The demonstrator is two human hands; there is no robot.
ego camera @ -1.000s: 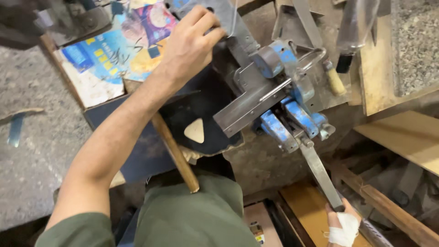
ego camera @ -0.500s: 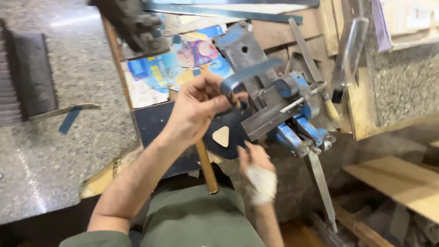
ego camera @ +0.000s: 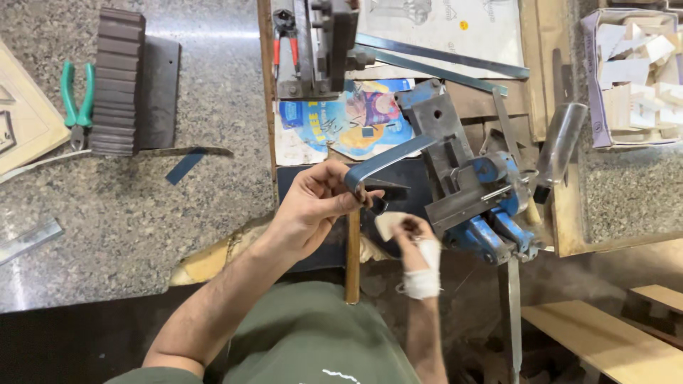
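The left hand [ego camera: 313,210] grips a bent blue metal strip [ego camera: 388,160], already curved at one end. The bandaged right hand [ego camera: 413,238] pinches a small pale piece [ego camera: 388,224] beside the blue bench vise [ego camera: 477,206]; nothing is clamped yet.

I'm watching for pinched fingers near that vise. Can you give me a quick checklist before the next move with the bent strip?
1. Left hand grips the bent strip: ok.
2. Right hand, bandaged, clear of the blue vise: not ok, it is close beside it.
3. Strip's far end seated in the vise: cannot tell.
4. Small pale piece secure at the right fingers: cannot tell.
5. Pliers out of the way on the counter: ok.
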